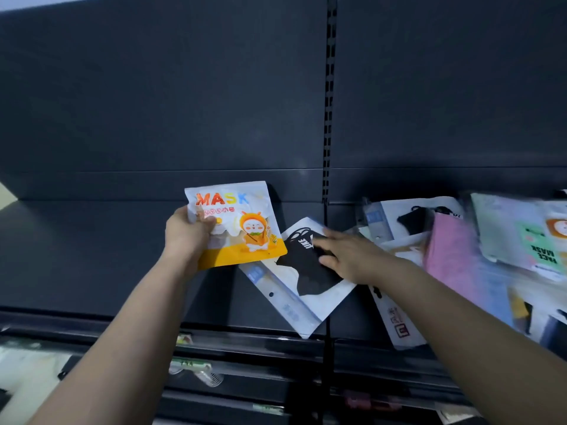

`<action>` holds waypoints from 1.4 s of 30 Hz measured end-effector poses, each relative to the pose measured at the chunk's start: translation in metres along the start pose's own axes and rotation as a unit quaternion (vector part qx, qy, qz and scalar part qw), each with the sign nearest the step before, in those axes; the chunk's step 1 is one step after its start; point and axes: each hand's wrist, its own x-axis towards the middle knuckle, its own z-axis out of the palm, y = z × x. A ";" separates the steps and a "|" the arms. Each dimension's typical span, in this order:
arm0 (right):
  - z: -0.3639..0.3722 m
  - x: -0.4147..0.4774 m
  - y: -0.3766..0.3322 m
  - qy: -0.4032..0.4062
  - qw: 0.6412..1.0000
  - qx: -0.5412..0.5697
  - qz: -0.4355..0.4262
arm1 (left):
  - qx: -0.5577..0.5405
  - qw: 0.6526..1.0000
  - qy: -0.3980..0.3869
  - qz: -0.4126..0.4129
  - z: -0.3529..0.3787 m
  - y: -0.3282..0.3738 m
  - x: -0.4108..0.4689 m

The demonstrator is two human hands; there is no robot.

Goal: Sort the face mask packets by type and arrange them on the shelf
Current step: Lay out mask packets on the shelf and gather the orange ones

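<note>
My left hand [187, 233] grips a white and orange packet marked MASK [242, 228] with a cartoon figure, held just above the dark shelf [76, 256]. My right hand [346, 257] lies flat, fingers spread, on a white packet showing a black mask [303, 283] that rests on the shelf beside the orange one. To the right lies a loose heap of packets: another black-mask packet [411, 216], a pink one [451, 256] and a pale green FACE MASK one [521, 237], all blurred.
The shelf's dark back panel [184, 102] rises behind, split by a slotted upright [329, 118]. The left half of the shelf holds nothing. Lower shelves [245, 363] with price rails and small goods run below the front edge.
</note>
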 end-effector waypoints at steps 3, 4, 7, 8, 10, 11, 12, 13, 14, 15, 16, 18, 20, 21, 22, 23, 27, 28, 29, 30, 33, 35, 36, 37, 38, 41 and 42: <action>-0.002 -0.012 0.000 0.016 0.993 -0.112 -0.032 | 0.001 1.000 0.021 -0.003 -0.008 -0.004 -0.005; -0.002 -0.014 -0.003 0.028 0.991 -0.126 -0.036 | 0.000 1.000 0.025 -0.007 -0.010 -0.005 -0.006; 0.008 -0.011 -0.012 0.081 0.986 -0.121 -0.077 | 0.001 0.999 0.048 -0.008 -0.014 -0.005 -0.014; 0.012 -0.009 -0.014 0.092 0.986 -0.106 -0.085 | 0.006 0.998 0.059 -0.007 -0.015 -0.004 -0.017; 0.018 -0.005 -0.021 0.088 0.992 -0.068 -0.066 | 0.014 0.997 0.076 -0.001 -0.019 -0.003 -0.022; 0.019 -0.004 -0.025 0.095 0.992 -0.068 -0.056 | 0.015 0.996 0.084 0.002 -0.020 -0.002 -0.025; 0.019 -0.002 -0.029 0.106 0.990 -0.078 -0.051 | 0.015 0.996 0.090 0.004 -0.022 -0.002 -0.027; 0.019 -0.001 -0.033 0.120 0.988 -0.083 -0.052 | 0.017 0.995 0.097 0.004 -0.023 -0.002 -0.030; 0.019 0.001 -0.035 0.132 0.987 -0.078 -0.055 | 0.019 0.995 0.102 0.003 -0.025 -0.003 -0.031; 0.019 0.003 -0.034 0.139 0.986 -0.065 -0.064 | 0.021 0.994 0.107 0.000 -0.027 -0.003 -0.034; 0.020 0.005 -0.031 0.138 0.986 -0.047 -0.075 | 0.020 0.994 0.108 -0.004 -0.028 -0.003 -0.036; 0.021 0.009 -0.022 0.094 0.992 0.012 -0.081 | 0.020 0.995 0.099 -0.015 -0.031 -0.004 -0.039; 0.019 0.012 -0.015 0.033 0.996 0.053 -0.056 | 0.018 0.996 0.083 -0.022 -0.031 -0.006 -0.041; 0.018 0.014 -0.013 0.022 0.998 0.042 -0.039 | 0.016 0.996 0.079 -0.024 -0.032 -0.008 -0.041; 0.015 0.016 -0.013 0.021 0.999 0.019 -0.021 | 0.013 0.997 0.076 -0.026 -0.032 -0.009 -0.041; 0.012 0.017 -0.013 0.023 1.000 0.002 -0.004 | 0.010 0.997 0.073 -0.028 -0.032 -0.010 -0.040; -0.001 0.022 -0.010 0.007 0.998 0.021 0.052 | 0.011 0.999 0.045 -0.029 -0.034 -0.013 -0.036; -0.002 0.022 -0.010 0.012 0.998 0.029 0.054 | 0.013 0.999 0.035 -0.024 -0.035 -0.014 -0.033; -0.002 0.022 -0.010 0.026 0.998 0.032 0.053 | 0.015 0.999 0.026 -0.019 -0.035 -0.014 -0.029; 0.000 0.022 -0.013 0.050 0.997 0.034 0.052 | 0.016 1.000 0.019 -0.014 -0.035 -0.013 -0.025; 0.008 0.022 -0.027 0.090 0.991 0.081 0.054 | 0.015 1.000 -0.007 -0.010 -0.040 -0.012 -0.006; 0.012 0.021 -0.033 0.086 0.987 0.119 0.065 | 0.016 0.999 -0.029 -0.008 -0.042 -0.010 0.006; 0.011 0.020 -0.034 0.094 0.982 0.140 0.079 | 0.021 0.999 -0.038 -0.004 -0.044 -0.008 0.012; 0.008 0.019 -0.035 0.114 0.975 0.165 0.095 | 0.028 0.999 -0.044 -0.002 -0.047 -0.007 0.019; 0.004 0.018 -0.037 0.142 0.965 0.189 0.115 | 0.031 0.998 -0.050 -0.002 -0.050 -0.006 0.026; -0.009 0.015 -0.048 0.231 0.929 0.233 0.173 | 0.037 0.997 -0.073 -0.003 -0.059 -0.007 0.047; -0.011 0.014 -0.054 0.252 0.917 0.246 0.189 | 0.047 0.996 -0.080 -0.003 -0.062 -0.008 0.053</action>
